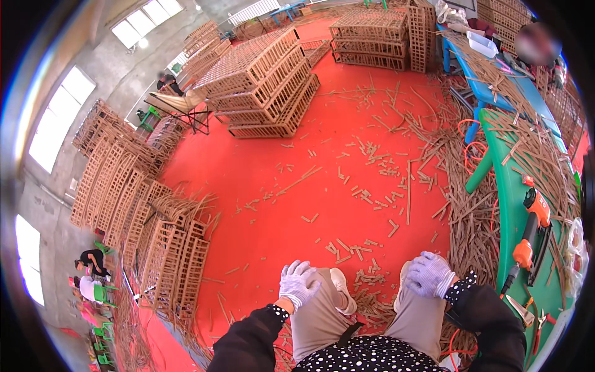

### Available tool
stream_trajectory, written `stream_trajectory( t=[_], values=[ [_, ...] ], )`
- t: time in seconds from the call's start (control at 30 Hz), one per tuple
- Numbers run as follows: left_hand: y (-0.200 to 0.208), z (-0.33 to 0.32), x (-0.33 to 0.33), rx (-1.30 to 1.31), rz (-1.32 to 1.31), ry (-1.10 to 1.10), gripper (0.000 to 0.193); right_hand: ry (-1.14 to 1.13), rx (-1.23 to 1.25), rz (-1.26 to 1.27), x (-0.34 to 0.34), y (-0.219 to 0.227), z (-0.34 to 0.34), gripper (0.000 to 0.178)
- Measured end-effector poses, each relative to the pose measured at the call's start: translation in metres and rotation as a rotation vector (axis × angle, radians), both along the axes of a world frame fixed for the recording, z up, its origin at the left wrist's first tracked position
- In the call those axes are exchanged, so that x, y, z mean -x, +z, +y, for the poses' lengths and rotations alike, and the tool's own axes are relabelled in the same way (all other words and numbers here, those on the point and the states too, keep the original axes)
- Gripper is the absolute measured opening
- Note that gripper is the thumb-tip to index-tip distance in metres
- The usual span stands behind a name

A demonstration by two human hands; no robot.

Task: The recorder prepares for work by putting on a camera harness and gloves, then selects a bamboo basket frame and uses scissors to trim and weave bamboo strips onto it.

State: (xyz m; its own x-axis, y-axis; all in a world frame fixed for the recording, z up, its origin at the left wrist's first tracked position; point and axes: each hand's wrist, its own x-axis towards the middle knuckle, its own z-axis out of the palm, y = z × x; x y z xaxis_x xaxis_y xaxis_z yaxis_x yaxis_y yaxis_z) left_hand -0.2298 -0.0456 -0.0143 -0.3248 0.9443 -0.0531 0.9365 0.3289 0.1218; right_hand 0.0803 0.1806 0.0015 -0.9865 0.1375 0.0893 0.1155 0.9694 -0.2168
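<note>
Both hands wear pale lavender-white knit gloves and rest on my knees as I sit. My left hand (300, 285) lies over the left knee with its fingers spread and nothing in it. Over the right knee, my right hand (429, 274) lies flat with its fingers draped over the trouser cloth (423, 313), also holding nothing. To the right, an orange-and-black power tool (535, 211) lies on a green table (505, 229). Red-handled pliers (540, 323) and a flat metal blade (520, 310) are near that table's front end.
Short wood offcuts (372, 192) litter the red floor (266, 180). Long brown strips (471, 217) pile beside the table. Slatted crates stand in a stack (260, 87) ahead and in rows (167, 266) at left. A blue table (496, 93) is far right. Other people (93, 263) sit at left.
</note>
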Motion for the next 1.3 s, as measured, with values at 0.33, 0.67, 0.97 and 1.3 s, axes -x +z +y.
stream_trajectory(
  t=[0.33,0.67,0.97,1.3],
  values=[
    [0.004,0.014,0.027,0.086,-0.051,-0.475,0.033,-0.001,0.052,0.012,0.002,0.007,0.002,0.015],
    [-0.002,0.040,0.055,0.146,-0.341,-0.805,0.029,0.031,0.218,0.038,0.010,0.011,0.013,0.014],
    [-0.017,0.056,0.062,0.036,-0.598,-0.742,0.021,0.073,0.317,0.006,0.020,-0.005,0.031,0.012],
    [-0.030,0.110,0.087,0.204,-0.890,-0.794,0.022,0.098,0.613,-0.213,0.045,-0.013,0.056,0.013]
  ],
)
